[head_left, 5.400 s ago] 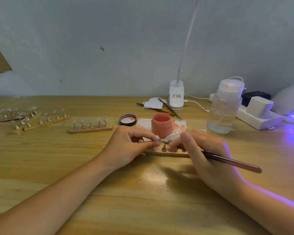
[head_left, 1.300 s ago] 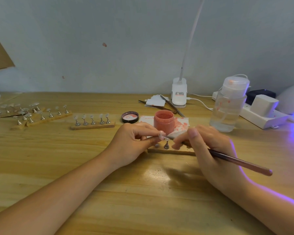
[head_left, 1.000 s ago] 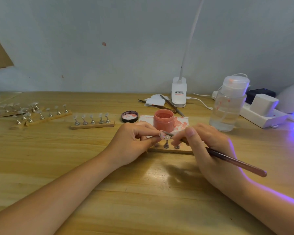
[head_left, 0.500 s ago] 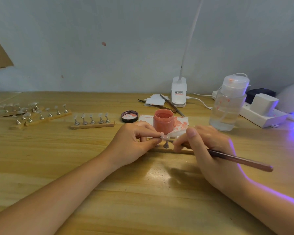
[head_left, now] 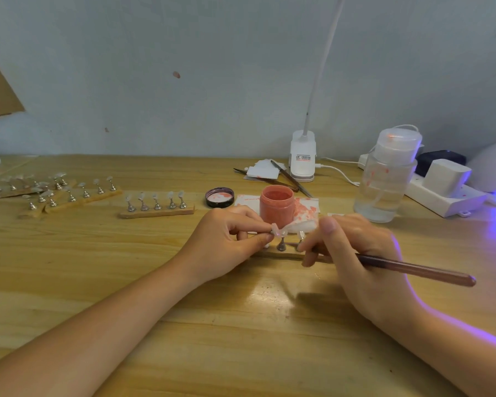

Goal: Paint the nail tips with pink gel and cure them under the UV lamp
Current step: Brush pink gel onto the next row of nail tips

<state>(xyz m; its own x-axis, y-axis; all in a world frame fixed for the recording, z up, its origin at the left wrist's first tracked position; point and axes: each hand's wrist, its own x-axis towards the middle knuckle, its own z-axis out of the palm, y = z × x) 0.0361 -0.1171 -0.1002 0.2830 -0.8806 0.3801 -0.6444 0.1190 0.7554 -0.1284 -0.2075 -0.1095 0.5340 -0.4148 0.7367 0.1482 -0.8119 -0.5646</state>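
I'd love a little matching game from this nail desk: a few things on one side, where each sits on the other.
Things:
1. open pink gel jar
2. dark round jar lid
3. long brown brush
4. clear plastic liquid bottle

Places:
A. gripped in the right hand
B. left of the jar
C. right of the jar
D. on stained white paper

Pairs: 1-D, 2-B, 3-A, 4-C

The table (head_left: pixel 69 267) is varnished wood with a visible grain, glossy enough to throw a reflection at lower centre. The brush (head_left: pixel 413 269) has a smooth, shiny brown handle. The pink gel jar (head_left: pixel 277 207) looks like matt plastic; its lid (head_left: pixel 219 197) is dark with a ribbed edge. The bottle (head_left: pixel 385 184) at right is clear plastic, smeared pink. The nail tip stands (head_left: pixel 156 204) are shiny metal pegs on rough wooden strips. The paper (head_left: pixel 305 206) under the jar is white, stained pink.
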